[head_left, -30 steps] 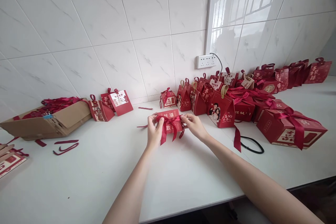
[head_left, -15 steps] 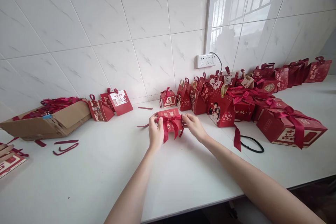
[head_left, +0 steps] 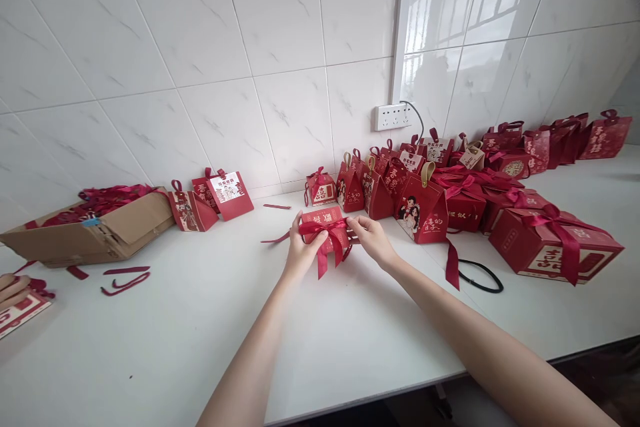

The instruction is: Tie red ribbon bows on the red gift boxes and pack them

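Observation:
In front of me on the white table is a small red gift box (head_left: 323,217) with gold lettering on top. A red ribbon bow (head_left: 326,229) is tied across it, its tails hanging over the near side. My left hand (head_left: 305,247) grips the box's left side, the thumb pressed on the middle of the bow. At the right side my right hand (head_left: 370,240) pinches a loop of the ribbon between thumb and fingertips. Both hands are closed; the fingers behind the box are partly hidden.
Several finished red gift boxes and bags (head_left: 420,210) line the wall to the right. A cardboard box (head_left: 115,233) of red ribbon lies left, near loose ribbon strips (head_left: 125,280). Another person's hand (head_left: 13,290) is at the left edge. A black cord loop (head_left: 483,277) lies right.
My left thumb has moved right from the box's edge onto the centre of the bow. The bow's tails have shifted slightly. My right hand has hardly moved.

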Tool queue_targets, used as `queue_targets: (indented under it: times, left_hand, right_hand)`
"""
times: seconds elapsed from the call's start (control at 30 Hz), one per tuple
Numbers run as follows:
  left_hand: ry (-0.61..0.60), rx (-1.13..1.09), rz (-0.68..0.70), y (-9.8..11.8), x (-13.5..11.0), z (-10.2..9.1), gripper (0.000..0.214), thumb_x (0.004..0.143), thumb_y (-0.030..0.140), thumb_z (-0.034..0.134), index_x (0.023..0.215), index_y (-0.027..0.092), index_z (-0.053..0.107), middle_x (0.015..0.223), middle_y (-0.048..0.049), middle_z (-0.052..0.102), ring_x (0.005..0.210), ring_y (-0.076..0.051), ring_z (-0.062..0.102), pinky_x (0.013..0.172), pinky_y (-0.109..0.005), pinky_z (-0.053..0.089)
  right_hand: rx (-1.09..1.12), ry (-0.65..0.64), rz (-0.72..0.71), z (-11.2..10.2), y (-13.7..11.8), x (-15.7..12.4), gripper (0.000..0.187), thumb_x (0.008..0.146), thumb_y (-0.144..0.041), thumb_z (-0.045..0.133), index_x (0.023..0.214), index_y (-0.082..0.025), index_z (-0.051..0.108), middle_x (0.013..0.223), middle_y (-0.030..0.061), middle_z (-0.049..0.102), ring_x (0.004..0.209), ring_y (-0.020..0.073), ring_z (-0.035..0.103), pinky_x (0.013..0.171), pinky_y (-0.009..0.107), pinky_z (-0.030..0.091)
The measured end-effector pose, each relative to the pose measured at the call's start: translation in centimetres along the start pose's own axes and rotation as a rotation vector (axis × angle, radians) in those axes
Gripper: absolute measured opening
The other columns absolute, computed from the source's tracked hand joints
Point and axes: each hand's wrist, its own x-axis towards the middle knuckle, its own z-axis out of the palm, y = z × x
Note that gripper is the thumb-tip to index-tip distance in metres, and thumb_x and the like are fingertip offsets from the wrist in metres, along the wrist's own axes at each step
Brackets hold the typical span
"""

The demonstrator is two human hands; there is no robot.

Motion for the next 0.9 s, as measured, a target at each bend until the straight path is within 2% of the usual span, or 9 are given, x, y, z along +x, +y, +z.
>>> queue_targets:
  times: [0.13, 0.47, 0.77, 0.9]
  left_hand:
    - [-0.04, -0.059, -0.022, 0.15, -0.03, 0.04, 0.07, 0.068, 0.029, 0.073, 0.127, 0.026, 0.036, 0.123, -0.0086, 0.056, 0.11, -0.023, 0.058, 0.091, -0.035, 0.047]
    - [-0.058, -0.086, -0.037, 0.7, -0.48, 0.24, 0.068, 0.063, 0.023, 0.075, 0.117, 0.025, 0.034, 0.127, -0.01, 0.053, 0.106, -0.021, 0.061, 0.087, -0.034, 0.049]
    - [-0.06, -0.093, -0.033, 0.46, -0.4, 0.03, 0.069, 0.063, 0.024, 0.075, 0.119, 0.025, 0.035, 0.129, -0.0105, 0.052, 0.108, -0.022, 0.06, 0.086, -0.033, 0.05]
    - [-0.089, -0.124, -0.041, 0.44, -0.28, -0.15, 0.072, 0.063, 0.028, 0.076, 0.122, 0.025, 0.035, 0.121, -0.0099, 0.058, 0.101, -0.022, 0.063, 0.085, -0.036, 0.052]
  right_hand:
    - [-0.029, 0.013, -0.027, -0.05, 0.11, 0.01, 0.047, 0.069, -0.063, 0.058, 0.062, -0.018, 0.046, 0.066, 0.0001, 0.054, 0.063, 0.0135, 0.056, 0.061, 0.03, 0.053]
    - [-0.18, 0.047, -0.114, -0.24, 0.5, -0.06, 0.043, 0.076, -0.06, 0.053, 0.066, -0.018, 0.05, 0.063, 0.0013, 0.058, 0.06, 0.0158, 0.058, 0.055, 0.028, 0.047]
    - [-0.232, 0.037, -0.132, -0.39, 0.01, -0.44, 0.04, 0.08, -0.058, 0.051, 0.073, -0.018, 0.052, 0.074, 0.0016, 0.06, 0.065, 0.0153, 0.062, 0.058, 0.027, 0.052]
    - [-0.227, 0.035, -0.118, -0.47, -0.39, -0.6, 0.039, 0.077, -0.058, 0.055, 0.086, -0.02, 0.052, 0.083, 0.0019, 0.06, 0.065, 0.0162, 0.063, 0.046, 0.027, 0.054]
